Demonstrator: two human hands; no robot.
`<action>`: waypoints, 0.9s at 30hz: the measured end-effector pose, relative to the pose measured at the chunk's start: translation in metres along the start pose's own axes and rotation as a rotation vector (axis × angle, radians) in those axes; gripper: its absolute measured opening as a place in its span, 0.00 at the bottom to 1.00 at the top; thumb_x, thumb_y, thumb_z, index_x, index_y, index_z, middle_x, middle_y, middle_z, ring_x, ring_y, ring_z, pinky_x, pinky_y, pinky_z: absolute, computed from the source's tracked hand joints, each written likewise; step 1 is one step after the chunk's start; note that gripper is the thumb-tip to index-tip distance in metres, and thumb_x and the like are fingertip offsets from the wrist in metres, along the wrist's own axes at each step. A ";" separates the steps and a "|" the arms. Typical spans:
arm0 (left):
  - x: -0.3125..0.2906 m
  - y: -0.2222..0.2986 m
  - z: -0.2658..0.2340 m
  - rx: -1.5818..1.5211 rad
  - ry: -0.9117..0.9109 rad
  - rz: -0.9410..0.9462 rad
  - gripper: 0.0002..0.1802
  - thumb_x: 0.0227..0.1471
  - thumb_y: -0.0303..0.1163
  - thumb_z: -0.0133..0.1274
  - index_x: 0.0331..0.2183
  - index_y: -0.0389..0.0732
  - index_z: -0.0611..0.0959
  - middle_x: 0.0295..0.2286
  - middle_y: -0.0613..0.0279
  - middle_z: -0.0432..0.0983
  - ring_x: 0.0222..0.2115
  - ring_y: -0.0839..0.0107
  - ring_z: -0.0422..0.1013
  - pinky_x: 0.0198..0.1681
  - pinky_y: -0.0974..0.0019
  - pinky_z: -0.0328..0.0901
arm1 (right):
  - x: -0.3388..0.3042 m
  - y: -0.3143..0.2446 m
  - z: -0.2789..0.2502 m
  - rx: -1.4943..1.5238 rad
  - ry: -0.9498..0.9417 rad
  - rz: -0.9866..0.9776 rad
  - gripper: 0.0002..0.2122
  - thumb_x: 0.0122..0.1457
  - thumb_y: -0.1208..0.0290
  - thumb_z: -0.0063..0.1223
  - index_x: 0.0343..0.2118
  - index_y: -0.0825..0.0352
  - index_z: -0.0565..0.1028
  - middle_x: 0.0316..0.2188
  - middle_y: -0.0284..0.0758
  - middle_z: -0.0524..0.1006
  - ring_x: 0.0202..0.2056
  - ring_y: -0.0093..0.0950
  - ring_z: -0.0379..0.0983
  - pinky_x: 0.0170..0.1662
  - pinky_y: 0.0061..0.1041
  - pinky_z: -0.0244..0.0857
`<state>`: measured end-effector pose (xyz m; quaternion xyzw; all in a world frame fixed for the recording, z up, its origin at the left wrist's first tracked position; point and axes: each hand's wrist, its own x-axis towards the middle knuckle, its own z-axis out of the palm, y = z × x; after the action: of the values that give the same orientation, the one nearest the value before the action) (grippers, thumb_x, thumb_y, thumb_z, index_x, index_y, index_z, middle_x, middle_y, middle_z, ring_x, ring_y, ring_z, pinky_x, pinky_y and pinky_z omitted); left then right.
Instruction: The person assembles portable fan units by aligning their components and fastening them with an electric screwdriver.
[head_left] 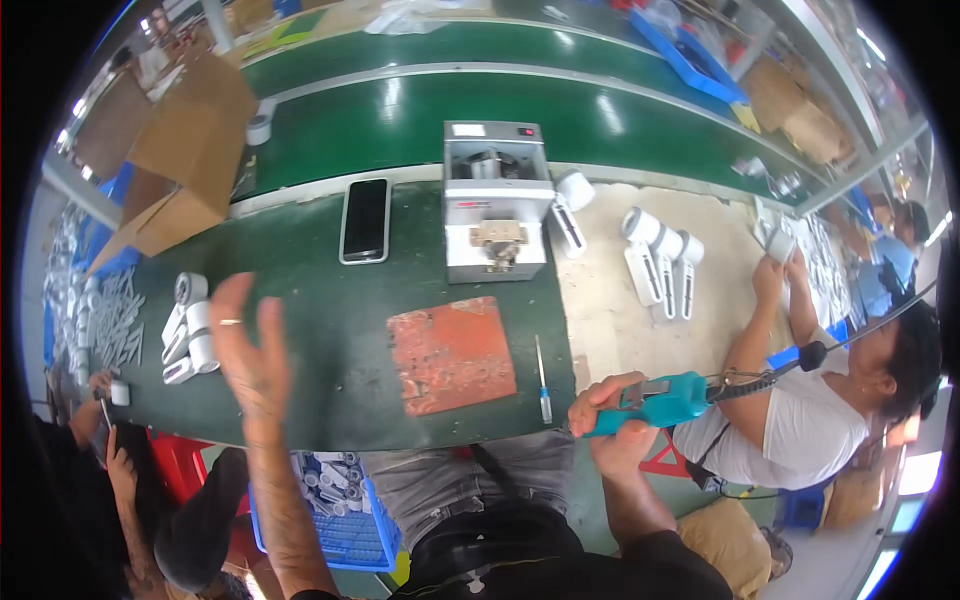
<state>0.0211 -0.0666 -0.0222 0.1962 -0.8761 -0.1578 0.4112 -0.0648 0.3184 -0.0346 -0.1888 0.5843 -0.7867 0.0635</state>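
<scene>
My right hand [622,445] is wrapped around a teal electric screwdriver [665,402], whose cable runs off to the upper right. My left hand [252,355] is raised over the left part of the bench, fingers apart and nothing visible in it. Right beside its fingers lies a small group of white round-headed parts with flat handles [198,330]; the hand looks slightly blurred, and contact with them cannot be made out. Between my hands, a worn red plate [452,355] rests on the dark green bench top, with a small blue-handled screwdriver [544,395] to its right.
Behind the plate stands a grey screw feeder [495,215], with a phone [366,222] to its left. More white parts [662,255] lie on the pale board at right. Co-workers sit on both sides. A cardboard box [190,140] is far left; a blue basket [335,540] stands below.
</scene>
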 end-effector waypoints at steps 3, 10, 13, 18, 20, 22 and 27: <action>-0.004 0.150 0.053 -0.346 -0.348 0.213 0.22 0.52 0.35 0.64 0.47 0.36 0.82 0.47 0.50 0.78 0.49 0.50 0.73 0.54 0.52 0.68 | -0.006 -0.006 -0.012 -0.010 0.050 -0.030 0.35 0.55 0.32 0.56 0.39 0.70 0.67 0.19 0.34 0.70 0.19 0.28 0.69 0.23 0.27 0.63; 0.031 0.286 0.258 0.348 -0.453 0.623 0.24 0.55 0.30 0.53 0.51 0.26 0.75 0.38 0.50 0.78 0.42 0.61 0.77 0.39 0.58 0.71 | -0.017 -0.018 -0.030 -0.028 0.095 -0.022 0.36 0.55 0.33 0.58 0.39 0.71 0.68 0.19 0.34 0.70 0.20 0.28 0.69 0.24 0.28 0.64; 0.045 0.267 0.324 0.463 -0.532 0.523 0.16 0.57 0.29 0.51 0.44 0.31 0.82 0.37 0.55 0.80 0.36 0.66 0.80 0.33 0.60 0.72 | -0.027 -0.023 -0.042 -0.035 0.082 -0.032 0.36 0.54 0.34 0.60 0.39 0.72 0.69 0.19 0.35 0.70 0.20 0.28 0.70 0.24 0.27 0.66; 0.028 0.267 0.299 0.162 -0.546 0.362 0.15 0.57 0.27 0.49 0.45 0.31 0.80 0.39 0.51 0.78 0.38 0.62 0.81 0.39 0.61 0.76 | -0.035 -0.024 -0.069 0.014 0.140 -0.006 0.36 0.51 0.37 0.66 0.42 0.73 0.71 0.22 0.35 0.73 0.24 0.26 0.72 0.27 0.26 0.68; 0.008 0.239 0.305 0.080 -0.377 0.449 0.15 0.56 0.28 0.50 0.44 0.31 0.79 0.39 0.48 0.77 0.37 0.58 0.80 0.39 0.58 0.75 | -0.028 -0.022 -0.068 0.070 0.103 0.008 0.36 0.51 0.40 0.69 0.45 0.74 0.72 0.24 0.35 0.75 0.26 0.24 0.73 0.30 0.24 0.69; -0.002 0.254 0.258 -0.161 -0.430 0.464 0.18 0.51 0.27 0.57 0.44 0.30 0.76 0.39 0.49 0.75 0.38 0.51 0.76 0.43 0.58 0.72 | -0.022 -0.018 -0.076 0.029 0.110 0.025 0.36 0.51 0.43 0.71 0.45 0.75 0.72 0.25 0.34 0.75 0.27 0.23 0.73 0.30 0.23 0.68; -0.022 0.237 0.158 -0.496 -0.522 0.227 0.15 0.48 0.26 0.63 0.41 0.35 0.82 0.36 0.51 0.78 0.39 0.51 0.76 0.43 0.56 0.71 | -0.009 -0.003 -0.077 0.004 0.059 0.020 0.31 0.53 0.50 0.72 0.45 0.76 0.73 0.27 0.34 0.77 0.28 0.23 0.74 0.32 0.23 0.69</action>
<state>-0.1404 0.1686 -0.0300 -0.0546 -0.9026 -0.3633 0.2242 -0.0851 0.3909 -0.0531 -0.1595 0.5861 -0.7925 0.0547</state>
